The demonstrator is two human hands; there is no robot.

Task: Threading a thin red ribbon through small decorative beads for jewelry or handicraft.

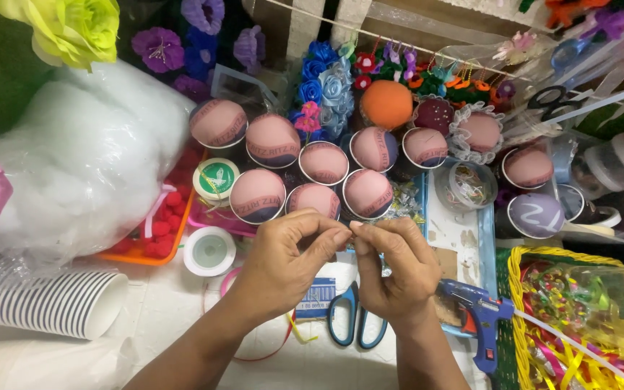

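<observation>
Evidently mid-step on fine pinch work: left hand point(283, 263) and right hand point(395, 271) brought together fingertip to fingertip, both clenched on something tiny, possibly a thin thread or pin (too small to make out). Held above blue-handled steel scissors point(355, 321) and just in front of round pink fabric-topped cups point(315, 170). Next move judged to need steady, light finger pressure. Blue plastic glue gun point(482, 314) near the right wrist; stacked white paper cups point(52, 296) partly cut off at left.
</observation>
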